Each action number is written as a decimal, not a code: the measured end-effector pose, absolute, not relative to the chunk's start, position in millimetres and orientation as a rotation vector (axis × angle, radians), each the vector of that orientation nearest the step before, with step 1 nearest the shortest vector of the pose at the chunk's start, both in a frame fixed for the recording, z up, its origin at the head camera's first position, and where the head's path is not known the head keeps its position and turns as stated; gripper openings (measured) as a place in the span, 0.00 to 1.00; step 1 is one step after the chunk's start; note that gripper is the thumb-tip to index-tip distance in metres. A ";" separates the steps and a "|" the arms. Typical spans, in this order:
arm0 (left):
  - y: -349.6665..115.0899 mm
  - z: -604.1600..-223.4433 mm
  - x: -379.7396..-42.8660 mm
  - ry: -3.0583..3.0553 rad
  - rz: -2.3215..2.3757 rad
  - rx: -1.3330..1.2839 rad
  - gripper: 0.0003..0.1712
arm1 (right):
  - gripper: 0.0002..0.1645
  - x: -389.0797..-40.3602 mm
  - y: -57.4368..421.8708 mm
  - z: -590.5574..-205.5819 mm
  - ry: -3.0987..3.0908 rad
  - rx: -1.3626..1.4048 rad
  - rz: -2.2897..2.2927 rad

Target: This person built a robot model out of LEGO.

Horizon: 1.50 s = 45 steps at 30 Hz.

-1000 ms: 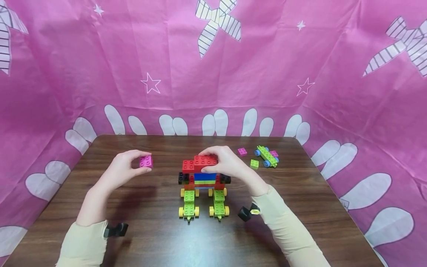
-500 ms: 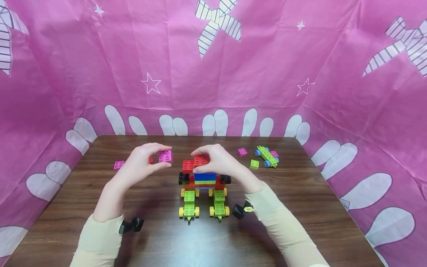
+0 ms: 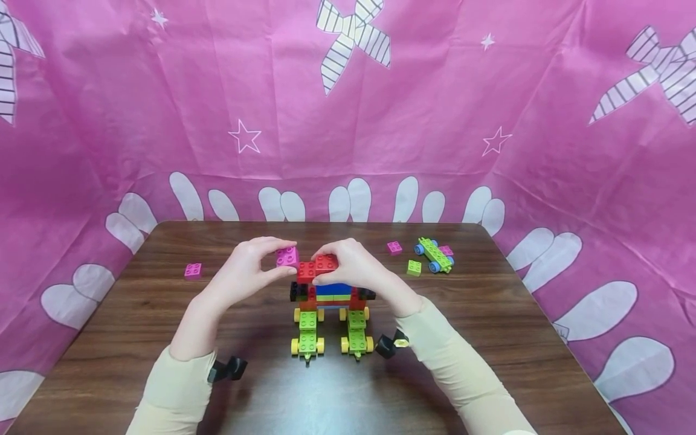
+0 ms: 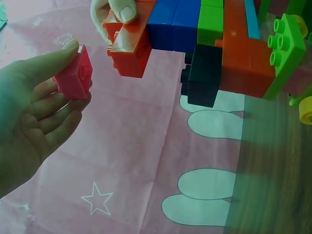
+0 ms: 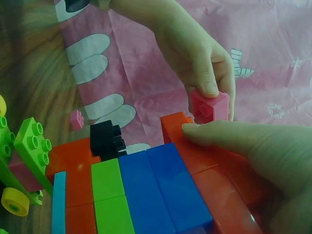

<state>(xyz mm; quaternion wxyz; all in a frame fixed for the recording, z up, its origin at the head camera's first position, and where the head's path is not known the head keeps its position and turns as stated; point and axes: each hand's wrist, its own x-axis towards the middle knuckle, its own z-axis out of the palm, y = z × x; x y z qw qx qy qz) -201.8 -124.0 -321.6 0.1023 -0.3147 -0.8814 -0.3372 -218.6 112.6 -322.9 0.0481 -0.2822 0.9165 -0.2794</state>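
Observation:
Between thumb and fingers my left hand (image 3: 244,272) pinches a pink building brick (image 3: 287,256), held just left of the model's top. In the left wrist view that pink brick (image 4: 74,75) is apart from the red bricks (image 4: 131,46). My right hand (image 3: 353,266) grips the red bricks (image 3: 326,263) at the top of the built figure. Below them the figure has blue bricks (image 3: 334,289), a lime layer, black bricks (image 3: 300,292) at the sides and lime wheeled bases (image 3: 307,342) with yellow wheels. The right wrist view shows my right thumb (image 5: 219,136) lying along a red brick.
A loose pink brick (image 3: 193,270) lies at the left on the brown table (image 3: 304,405). At the back right are another pink brick (image 3: 394,248), a lime brick (image 3: 414,267) and a lime car base (image 3: 435,255) with blue wheels. A pink curtain (image 3: 348,145) hangs behind.
My left hand has moved right with the pink brick, up beside the red bricks. The loose pink brick at left came into sight. My right hand shifted slightly left along the red bricks.

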 end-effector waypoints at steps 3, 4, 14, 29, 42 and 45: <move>-122.1 -324.0 -202.6 -2.587 -0.990 -0.959 0.27 | 0.24 -218.6 112.1 -324.0 2.804 -0.863 -0.860; -121.5 -324.8 -202.8 -2.580 -0.990 -0.969 0.27 | 0.24 -218.6 111.9 -324.3 2.805 -0.861 -0.864; -119.0 -332.2 -204.0 -2.592 -1.017 -0.971 0.27 | 0.22 -218.7 110.9 -325.8 2.808 -0.836 -0.900; -117.7 -337.9 -203.7 -2.621 -1.046 -0.962 0.27 | 0.22 -218.8 111.1 -328.5 2.802 -0.808 -0.926; -115.4 -338.0 -205.8 -2.647 -1.055 -0.932 0.27 | 0.22 -218.6 111.5 -327.6 2.794 -0.802 -0.931; -114.0 -335.4 -206.2 -2.660 -1.032 -0.927 0.26 | 0.22 -218.6 111.6 -327.9 2.794 -0.798 -0.931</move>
